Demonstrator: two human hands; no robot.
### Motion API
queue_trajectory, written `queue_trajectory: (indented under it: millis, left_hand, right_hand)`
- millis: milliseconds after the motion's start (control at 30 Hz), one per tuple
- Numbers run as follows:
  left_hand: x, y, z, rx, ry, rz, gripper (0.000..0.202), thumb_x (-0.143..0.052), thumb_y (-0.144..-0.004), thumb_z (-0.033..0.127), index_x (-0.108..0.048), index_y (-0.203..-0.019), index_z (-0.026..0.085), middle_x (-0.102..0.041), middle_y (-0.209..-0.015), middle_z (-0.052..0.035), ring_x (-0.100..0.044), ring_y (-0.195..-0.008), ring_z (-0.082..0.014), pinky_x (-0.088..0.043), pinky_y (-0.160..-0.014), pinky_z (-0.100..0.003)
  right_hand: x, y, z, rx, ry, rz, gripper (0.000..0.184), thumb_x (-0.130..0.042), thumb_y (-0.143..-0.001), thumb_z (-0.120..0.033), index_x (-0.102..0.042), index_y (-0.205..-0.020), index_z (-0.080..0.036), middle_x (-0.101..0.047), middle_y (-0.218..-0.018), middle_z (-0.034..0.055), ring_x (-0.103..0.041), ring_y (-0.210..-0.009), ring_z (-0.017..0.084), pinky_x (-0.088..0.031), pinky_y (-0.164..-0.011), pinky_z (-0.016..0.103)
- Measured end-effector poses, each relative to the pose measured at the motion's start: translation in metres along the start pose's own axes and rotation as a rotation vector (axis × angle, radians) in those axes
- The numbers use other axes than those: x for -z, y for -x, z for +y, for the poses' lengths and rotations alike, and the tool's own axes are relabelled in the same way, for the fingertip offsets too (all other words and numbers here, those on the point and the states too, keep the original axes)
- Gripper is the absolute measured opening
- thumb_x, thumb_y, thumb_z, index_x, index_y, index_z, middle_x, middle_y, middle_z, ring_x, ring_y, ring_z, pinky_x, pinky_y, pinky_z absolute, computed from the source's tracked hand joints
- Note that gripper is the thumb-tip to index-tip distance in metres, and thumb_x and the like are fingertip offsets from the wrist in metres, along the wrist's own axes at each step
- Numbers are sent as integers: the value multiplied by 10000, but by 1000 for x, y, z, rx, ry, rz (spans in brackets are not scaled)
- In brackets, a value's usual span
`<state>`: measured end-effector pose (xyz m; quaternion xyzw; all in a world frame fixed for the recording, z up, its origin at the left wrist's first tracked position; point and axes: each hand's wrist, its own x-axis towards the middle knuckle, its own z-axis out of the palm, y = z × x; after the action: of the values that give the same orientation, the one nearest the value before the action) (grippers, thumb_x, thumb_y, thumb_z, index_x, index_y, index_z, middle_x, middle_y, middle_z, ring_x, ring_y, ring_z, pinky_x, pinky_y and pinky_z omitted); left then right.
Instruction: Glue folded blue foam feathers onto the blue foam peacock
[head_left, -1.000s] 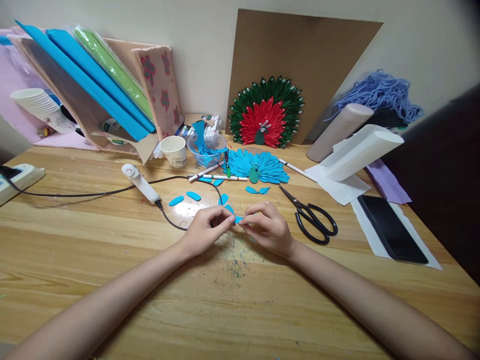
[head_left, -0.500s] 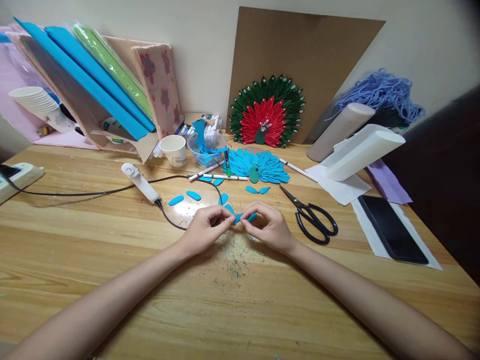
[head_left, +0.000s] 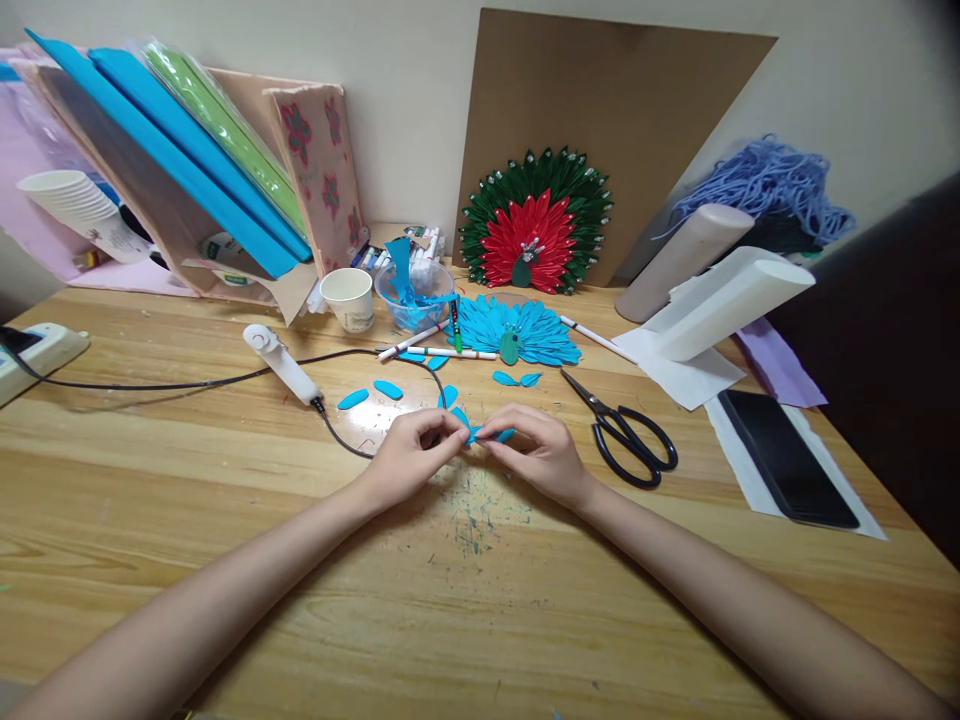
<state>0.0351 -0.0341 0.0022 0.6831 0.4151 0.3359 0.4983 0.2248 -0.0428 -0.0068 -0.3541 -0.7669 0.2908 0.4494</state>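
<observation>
Head view: the left hand [head_left: 411, 455] and right hand [head_left: 536, 455] meet fingertip to fingertip just above the table [head_left: 187, 480]; both are closed in a narrow pinch on one small blue petal [head_left: 504, 435], which sits between them at the middle of the table, the left hand at one end and the right over the rest, seemingly so the thin piece is steadied from both sides and kept off the wood. Loose petals [head_left: 369, 395] lie just beyond the hands, within easy reach; the scissors [head_left: 626, 430] lie shut to the right, near the right hand; a white corded tool [head_left: 281, 365] lies to the left, its cable curving close to the left hand. Farther back a blue fan [head_left: 517, 335] of the same petals lies flat with pens beside it; a red-and-green fan [head_left: 534, 225] leans on cardboard [head_left: 600, 130], likely propped for viewing; a cup [head_left: 347, 298], a bowl [head_left: 412, 295] and a phone [head_left: 787, 457] sit well apart from the hands.
</observation>
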Motion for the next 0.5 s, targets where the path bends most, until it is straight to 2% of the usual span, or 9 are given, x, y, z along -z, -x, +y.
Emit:
queue_trajectory:
  millis: [267, 500]
  left_hand:
    - [0, 1, -2, -35, -67, 8, 222, -533, -830, 313, -624, -730, 136, -571, -650, -1, -446, -591, -95, -330, -538, -208]
    - [-1, 1, -3, -62, -137, 11, 260, -523, -837, 340, -659, -750, 136, -608, -671, -27, -468, -598, -109, -345, -547, -224]
  right_hand:
    - [0, 0, 0, -7, 24, 6, 66, -607, -807, -167, -649, -836, -209, -646, -798, 35, -608, -762, 154, -498, -693, 306]
    - [-1, -1, 0, -40, -1, 8, 31, -633, -775, -176, -640, -799, -195, -650, -776, 38, -611, -726, 150, -503, -661, 297]
